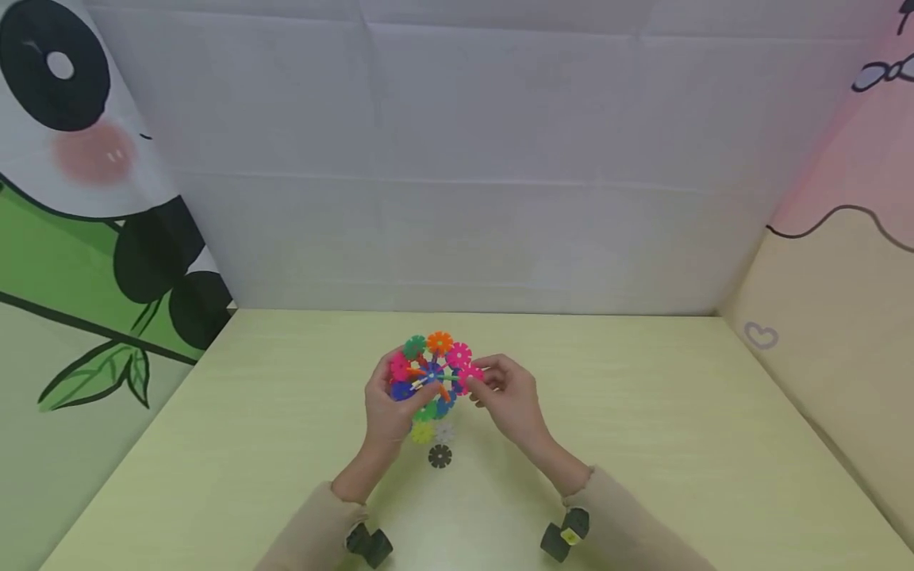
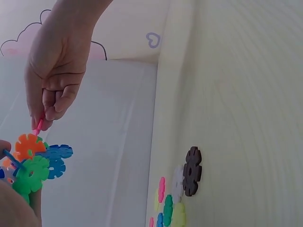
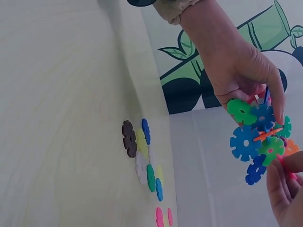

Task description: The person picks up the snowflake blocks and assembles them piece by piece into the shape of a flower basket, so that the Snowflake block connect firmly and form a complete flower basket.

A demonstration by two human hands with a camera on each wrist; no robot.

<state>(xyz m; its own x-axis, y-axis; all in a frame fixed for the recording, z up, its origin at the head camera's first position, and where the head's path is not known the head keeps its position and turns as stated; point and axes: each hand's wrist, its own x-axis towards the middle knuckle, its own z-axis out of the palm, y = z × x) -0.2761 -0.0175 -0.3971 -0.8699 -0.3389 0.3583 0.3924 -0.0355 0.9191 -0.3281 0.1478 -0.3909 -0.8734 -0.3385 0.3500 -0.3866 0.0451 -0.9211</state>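
Note:
My left hand (image 1: 388, 406) holds a rounded cluster of interlocked plastic snowflake discs (image 1: 432, 369) in orange, green, pink and blue, raised over the table. The thumb lies across its near side. On the cluster's right edge, my right hand (image 1: 512, 403) pinches a pink snowflake disc (image 1: 469, 376) between thumb and index finger. In the left wrist view that disc (image 2: 39, 126) shows edge-on at the right fingertips, right at the cluster. The right wrist view shows green and blue discs (image 3: 245, 143) jutting from the cluster under the left hand (image 3: 244, 66).
Loose snowflake discs lie on the pale table (image 1: 643, 428) below the hands: a black one (image 1: 439, 456), a yellow one (image 1: 422, 432), a white one (image 1: 444, 432) and several others. A white sheet (image 1: 500, 159) hangs behind; printed panels stand at both sides.

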